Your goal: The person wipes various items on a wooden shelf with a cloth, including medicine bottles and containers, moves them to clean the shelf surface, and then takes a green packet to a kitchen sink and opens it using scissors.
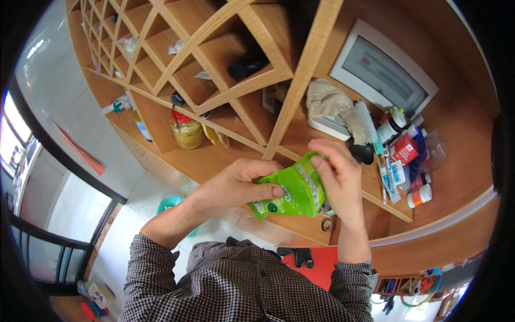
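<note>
A bright green plastic packet [295,193] with printing on it is held in front of a wooden cabinet. My left hand [251,183] grips its left side, thumb flat on the front and the fingers hidden behind. At the packet's upper right corner, my right hand [336,173] pinches the edge between thumb and fingers. The packet is tilted and its film is creased. Whether its top is torn cannot be made out.
A lattice rack [245,86] fills the cabinet's upper left. Below it stands a red-lidded jar [187,131]. To the right are a beige cloth [332,104], a red box [404,149], a white bottle [419,196] and a tape roll [326,225]. A teal bin [169,203] is on the floor.
</note>
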